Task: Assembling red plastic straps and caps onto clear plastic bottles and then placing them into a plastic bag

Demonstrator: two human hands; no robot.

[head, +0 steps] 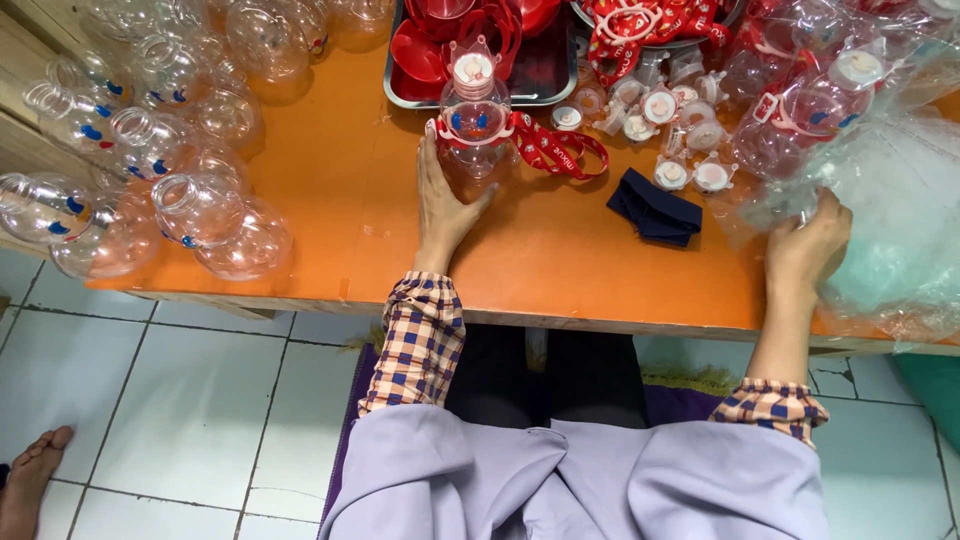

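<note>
My left hand [445, 195] rests on the orange table [350, 190], fingers around the base of an upright clear bottle [476, 125] with a white cap and a red strap [560, 150] trailing to its right. My right hand [808, 245] grips the edge of a clear plastic bag [895, 215] at the table's right side. Both sleeves are checked, with cuffs near the table's front edge.
Several empty clear bottles [195, 205] lie heaped at the table's left. A metal tray [545, 85] with red parts stands at the back. White caps [690, 135] and a dark blue cloth [655, 210] lie right of centre. Bagged bottles [810, 105] sit far right. A bare foot [30, 480] shows on the tiled floor.
</note>
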